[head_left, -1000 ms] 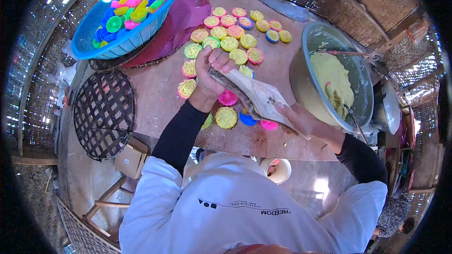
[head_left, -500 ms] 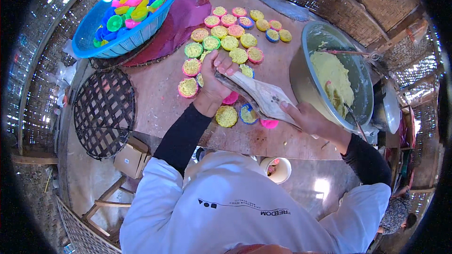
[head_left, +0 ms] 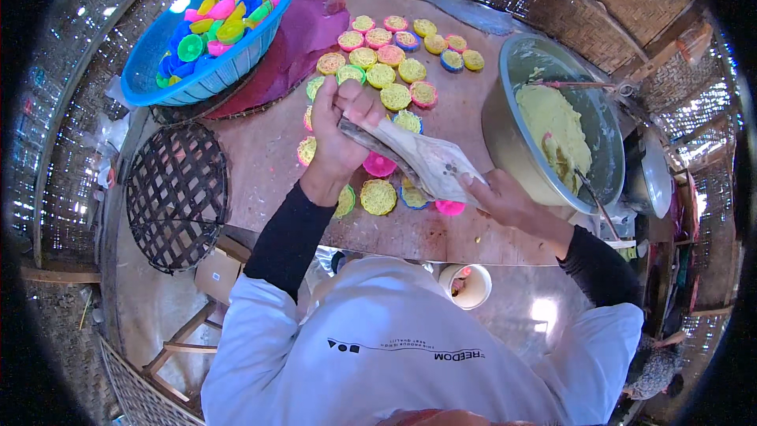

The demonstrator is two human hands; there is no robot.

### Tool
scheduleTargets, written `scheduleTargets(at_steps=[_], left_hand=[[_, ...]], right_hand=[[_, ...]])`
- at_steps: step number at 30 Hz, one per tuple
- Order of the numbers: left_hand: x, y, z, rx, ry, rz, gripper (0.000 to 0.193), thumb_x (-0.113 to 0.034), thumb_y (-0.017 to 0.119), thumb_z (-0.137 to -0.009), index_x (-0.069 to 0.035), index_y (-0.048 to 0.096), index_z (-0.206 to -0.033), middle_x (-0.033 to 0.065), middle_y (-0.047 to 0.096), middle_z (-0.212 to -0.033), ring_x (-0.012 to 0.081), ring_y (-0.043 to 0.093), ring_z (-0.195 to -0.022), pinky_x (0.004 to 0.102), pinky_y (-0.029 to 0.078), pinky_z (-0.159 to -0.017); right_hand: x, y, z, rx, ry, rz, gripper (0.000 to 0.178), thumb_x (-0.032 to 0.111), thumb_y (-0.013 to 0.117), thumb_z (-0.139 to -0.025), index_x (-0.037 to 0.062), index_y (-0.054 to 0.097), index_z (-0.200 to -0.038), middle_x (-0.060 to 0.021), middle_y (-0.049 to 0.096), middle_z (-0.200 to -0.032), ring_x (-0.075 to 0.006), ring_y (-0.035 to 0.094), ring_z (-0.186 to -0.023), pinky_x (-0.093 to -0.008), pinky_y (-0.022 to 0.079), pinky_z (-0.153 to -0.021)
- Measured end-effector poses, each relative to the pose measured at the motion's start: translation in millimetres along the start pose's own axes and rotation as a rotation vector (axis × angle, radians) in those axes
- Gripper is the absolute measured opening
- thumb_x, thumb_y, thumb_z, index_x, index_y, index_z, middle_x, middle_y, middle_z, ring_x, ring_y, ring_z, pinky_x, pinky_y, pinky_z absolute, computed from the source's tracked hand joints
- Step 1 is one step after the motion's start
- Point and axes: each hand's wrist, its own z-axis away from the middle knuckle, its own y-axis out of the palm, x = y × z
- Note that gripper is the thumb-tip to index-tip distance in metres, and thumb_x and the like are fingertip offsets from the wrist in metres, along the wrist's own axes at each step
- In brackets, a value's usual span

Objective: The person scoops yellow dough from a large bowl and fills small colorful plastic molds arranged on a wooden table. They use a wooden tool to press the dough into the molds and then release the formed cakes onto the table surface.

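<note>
Strands [head_left: 411,195] now in nearest blue cup [head_left: 418,206]

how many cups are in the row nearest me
4, left to right: green cup, yellow cup, blue cup, pink cup. The pale tool may hide others.
</note>
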Motion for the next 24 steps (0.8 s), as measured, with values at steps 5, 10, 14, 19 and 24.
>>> scheduleTargets(at_steps=[5,10,14,19,24], left_hand=[[18.6,-12.3,15.8,0.031,-0.167,-0.925,0.034,-0.028,0.04,-0.092,-0.003,0.051,-0.112,0.011,0.058,-0.099,0.0198,0.056,-0.082,0.0336,0.045,-0.077],[51.6,-48.3,35.3,0.268,-0.261,-1.73,0.026,-0.018,0.045,-0.089,0.0,0.052,-0.106,0.0059,0.057,-0.093,0.0172,0.056,-0.087,0.0323,0.045,-0.076],[55.3,-24.3,33.9,-0.013,-0.653,-1.344,0.027,-0.018,0.049,-0.082,-0.001,0.055,-0.103,0.0062,0.054,-0.087,0.0203,0.052,-0.086,0.0343,0.042,-0.078],[58.9,-47.7,53.7,0.186,-0.243,-1.984,0.033,-0.024,0.056,-0.073,-0.013,0.061,-0.104,0.0101,0.05,-0.095,0.0256,0.045,-0.093,0.0397,0.035,-0.081],[51.5,-23.8,67.8,0.686,0.242,-2.595,0.028,-0.026,0.059,-0.073,-0.016,0.065,-0.099,0.0037,0.048,-0.103,0.0251,0.041,-0.104,0.0405,0.031,-0.084]], right_hand=[[-15.3,-7.9,9.7,-0.041,-0.055,-0.092,0.061,0.048,0.035,-0.089,-0.0009,0.055,-0.058,-0.0043,0.048,-0.046,-0.0126,0.045,-0.041,-0.029,0.036,-0.041],[-11.2,-3.8,19.0,-0.02,-0.021,-0.245,0.062,0.046,0.032,-0.091,0.0012,0.054,-0.054,-0.004,0.048,-0.046,-0.012,0.045,-0.044,-0.0304,0.036,-0.043],[-34.6,2.0,15.0,-0.008,-0.032,-0.304,0.061,0.051,0.042,-0.087,-0.0049,0.063,-0.078,-0.0048,0.05,-0.049,-0.0106,0.048,-0.045,-0.0282,0.038,-0.042],[-63.3,7.3,2.9,-0.173,-0.069,-0.341,0.063,0.052,0.041,-0.087,-0.0052,0.06,-0.069,-0.0054,0.049,-0.047,-0.0116,0.048,-0.043,-0.0296,0.037,-0.04],[-58.4,-3.6,2.5,-0.227,-0.065,-0.416,0.064,0.053,0.04,-0.087,-0.0045,0.058,-0.066,-0.0052,0.048,-0.046,-0.0116,0.047,-0.042,-0.0294,0.036,-0.039]])
